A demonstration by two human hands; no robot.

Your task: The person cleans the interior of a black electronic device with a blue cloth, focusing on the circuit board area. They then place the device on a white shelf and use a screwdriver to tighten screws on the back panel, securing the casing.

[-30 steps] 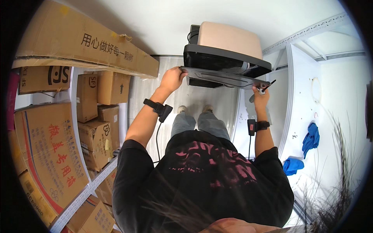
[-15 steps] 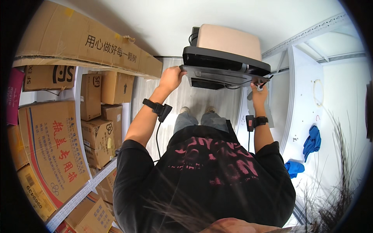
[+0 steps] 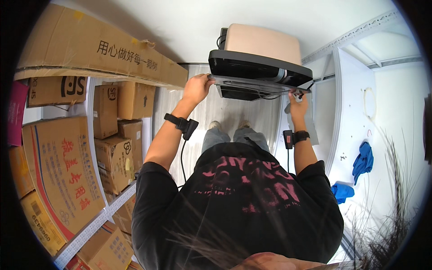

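Between my hands is a thin, dark grey flat panel (image 3: 256,84), seen nearly edge-on, with a black cable running along its underside. My left hand (image 3: 196,88) is closed on its left end, thumb and fingers pinching the edge. At the other end, my right hand (image 3: 298,106) grips the panel's right edge close to the cable; the fingertips are partly hidden. Just beyond the panel is a wide black glossy piece with a rounded rim (image 3: 258,57), and behind that a beige block-shaped thing (image 3: 263,42) by the white wall. Whether the panel touches the black piece I cannot tell.
A long cardboard box (image 3: 103,51) juts out at upper left, over shelves packed with several cartons (image 3: 63,171). White metal shelving (image 3: 344,103) stands on the right, with blue cloths (image 3: 362,163) beyond it. My feet are on a grey wood-look floor (image 3: 229,118).
Both hands and the panel have shifted slightly up and left, and the panel's right end has risen a little. The grips stay in place.
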